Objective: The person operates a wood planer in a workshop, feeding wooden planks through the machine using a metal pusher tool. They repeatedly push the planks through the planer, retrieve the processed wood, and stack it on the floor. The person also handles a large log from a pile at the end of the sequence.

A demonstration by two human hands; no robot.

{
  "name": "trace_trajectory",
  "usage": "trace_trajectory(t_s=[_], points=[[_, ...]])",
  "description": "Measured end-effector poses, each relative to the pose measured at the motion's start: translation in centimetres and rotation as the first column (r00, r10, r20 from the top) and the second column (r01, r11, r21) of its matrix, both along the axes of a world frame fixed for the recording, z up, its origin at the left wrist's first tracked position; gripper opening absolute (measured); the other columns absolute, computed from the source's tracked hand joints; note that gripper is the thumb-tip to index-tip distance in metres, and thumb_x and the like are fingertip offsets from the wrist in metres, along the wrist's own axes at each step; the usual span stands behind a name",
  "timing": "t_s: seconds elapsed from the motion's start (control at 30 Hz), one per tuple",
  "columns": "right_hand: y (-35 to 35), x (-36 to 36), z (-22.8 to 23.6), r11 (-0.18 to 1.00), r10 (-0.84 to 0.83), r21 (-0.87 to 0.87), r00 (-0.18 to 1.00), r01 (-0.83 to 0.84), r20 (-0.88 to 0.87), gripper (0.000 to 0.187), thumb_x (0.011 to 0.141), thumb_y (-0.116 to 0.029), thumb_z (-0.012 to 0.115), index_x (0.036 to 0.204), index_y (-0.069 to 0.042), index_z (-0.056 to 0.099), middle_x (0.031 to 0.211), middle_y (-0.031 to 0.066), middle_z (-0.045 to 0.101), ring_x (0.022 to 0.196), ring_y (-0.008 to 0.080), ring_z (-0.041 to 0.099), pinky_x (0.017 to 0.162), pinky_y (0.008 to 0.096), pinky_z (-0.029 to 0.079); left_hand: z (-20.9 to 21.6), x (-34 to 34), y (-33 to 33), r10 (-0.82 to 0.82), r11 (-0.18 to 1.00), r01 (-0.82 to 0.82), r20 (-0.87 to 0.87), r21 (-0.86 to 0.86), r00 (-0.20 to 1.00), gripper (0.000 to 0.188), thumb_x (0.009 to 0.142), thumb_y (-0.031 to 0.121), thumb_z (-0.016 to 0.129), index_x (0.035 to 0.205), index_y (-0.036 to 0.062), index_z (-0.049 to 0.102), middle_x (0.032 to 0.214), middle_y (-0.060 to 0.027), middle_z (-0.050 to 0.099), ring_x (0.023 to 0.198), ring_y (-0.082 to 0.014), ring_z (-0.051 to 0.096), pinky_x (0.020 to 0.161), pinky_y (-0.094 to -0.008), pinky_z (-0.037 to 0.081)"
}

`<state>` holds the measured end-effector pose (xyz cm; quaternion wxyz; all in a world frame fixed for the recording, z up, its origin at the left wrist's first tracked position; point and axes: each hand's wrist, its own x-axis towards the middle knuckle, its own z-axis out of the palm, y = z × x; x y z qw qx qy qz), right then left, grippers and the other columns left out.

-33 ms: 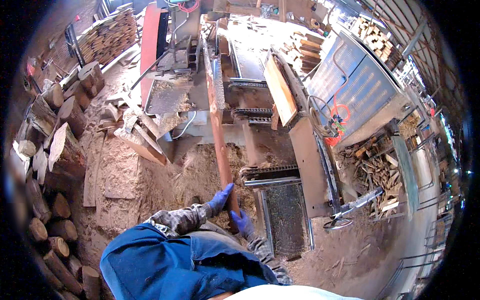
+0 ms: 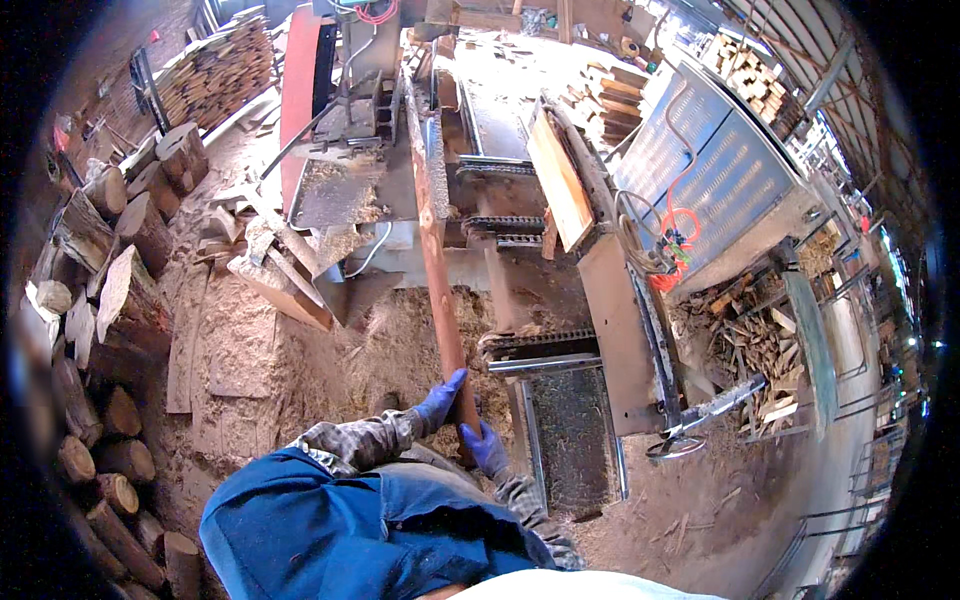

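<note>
A long, narrow reddish-brown wooden pole (image 2: 441, 295) runs away from my body, its far part lying along the metal bed of a machine. My left hand (image 2: 437, 402), in a purple-blue glove, grips its left side close to the near end. Lower down, my gloved right hand (image 2: 487, 449) holds the same pole from the right. The undersides of both hands are hidden, along with some of the fingers. Just right of the pole is a chain conveyor (image 2: 540, 343) with a metal bar.
Stacked logs (image 2: 120, 410) line the left side. Offcut slabs (image 2: 280, 280) lie on sawdust left of the pole. To the right stand a metal frame bearing a pale board (image 2: 560, 180), a handwheel (image 2: 675, 447) and a perforated grey cabinet (image 2: 715, 165). Scrap wood (image 2: 755, 350) is heaped beneath it.
</note>
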<state>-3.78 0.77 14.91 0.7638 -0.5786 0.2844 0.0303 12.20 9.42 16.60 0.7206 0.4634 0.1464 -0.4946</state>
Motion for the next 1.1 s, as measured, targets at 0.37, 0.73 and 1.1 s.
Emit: trace_trajectory(t_s=[0.37,0.73,1.1], points=[[-3.4,-0.7,6.5,0.922,0.07,-0.372,0.991,-0.109,-0.117,0.044,0.094,-0.042,0.071,0.112,-0.003,0.065,0.088,0.0078,0.071,0.078,0.0179,0.068,0.067,0.034,0.053,4.4,0.4,-2.7,-0.14,0.987,0.131,-0.1,-0.092,0.985,0.046,0.095,0.052,0.065,0.108,0.0083,0.065,0.097,-0.0113,0.069,0.085,-0.0272,0.068,0.08,-0.0423,0.057],[0.9,-20.1,-1.2,0.948,-0.095,-0.317,0.94,-0.015,-0.328,0.048,0.093,-0.045,0.07,0.115,-0.002,0.066,0.097,0.0104,0.071,0.085,0.02,0.064,0.075,0.0354,0.053,3.9,-5.7,0.8,-0.744,0.669,0.741,0.047,0.063,0.667,0.05,0.094,0.047,0.07,0.126,0.0085,0.067,0.119,-0.0045,0.069,0.102,-0.0189,0.066,0.091,-0.038,0.055],[2.6,-5.3,2.2,0.964,-0.026,-0.265,0.986,-0.018,-0.163,0.042,0.1,-0.04,0.061,0.116,-0.001,0.065,0.095,0.0146,0.072,0.077,0.0237,0.069,0.069,0.0374,0.056,2.3,2.5,1.0,-0.372,0.915,0.326,0.179,0.239,0.911,0.061,0.084,0.063,0.072,0.1,0.0042,0.072,0.082,-0.0053,0.068,0.067,-0.0176,0.063,0.057,-0.0356,0.049]])
